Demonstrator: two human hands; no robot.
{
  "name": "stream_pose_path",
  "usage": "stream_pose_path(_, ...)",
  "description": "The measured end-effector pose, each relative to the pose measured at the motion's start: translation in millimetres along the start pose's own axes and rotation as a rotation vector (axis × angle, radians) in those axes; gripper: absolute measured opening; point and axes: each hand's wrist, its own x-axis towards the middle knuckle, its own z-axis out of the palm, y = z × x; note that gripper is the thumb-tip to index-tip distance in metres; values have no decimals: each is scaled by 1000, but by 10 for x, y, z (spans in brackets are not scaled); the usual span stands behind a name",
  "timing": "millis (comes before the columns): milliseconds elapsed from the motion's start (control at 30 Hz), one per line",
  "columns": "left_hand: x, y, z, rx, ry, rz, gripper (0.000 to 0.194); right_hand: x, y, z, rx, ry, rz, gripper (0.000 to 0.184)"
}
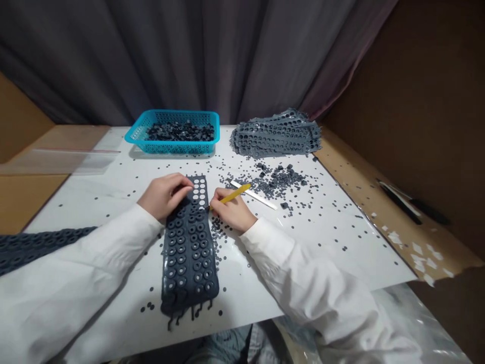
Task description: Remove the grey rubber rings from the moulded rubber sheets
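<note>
A dark grey rubber sheet [189, 253] with rows of raised rings lies lengthwise in front of me. Round holes at its far end show the white table beneath. My left hand [165, 196] is closed at the far left edge of this sheet, thumb and fingers pinched together on it. In my right hand [233, 211] is a thin yellow pen-like tool [237, 193], slanting up to the right. Its lower end meets the sheet's right edge near the holes; the tip itself is hidden by my fingers.
A blue basket [172, 147] of small dark pieces stands at the back. Right of it lies a stack of perforated rubber sheets [276, 135]. Small discs [282, 179] and a white strip [255, 195] lie nearer. Another ringed sheet [41, 245] is left; dark-handled tools [399, 201] lie right.
</note>
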Motion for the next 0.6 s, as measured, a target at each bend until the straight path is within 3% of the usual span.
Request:
stream_pose_path(100, 15, 25, -161, -86, 25, -148, 23, -21, 20, -6, 102, -2, 0, 11)
stream_pose_path(200, -23, 63, -135, -226, -79, -279, 25, -75, 12, -4, 201, 50, 41, 9)
stream_pose_path(400, -56, 139, 92, -113, -338, 10, 24, -168, -30, 39, 110, 20, 84, 12)
stream_pose_path(600, -48, 170, 98, -59, -382, 7, 23, -160, -16, 50, 165, 39, 112, 11)
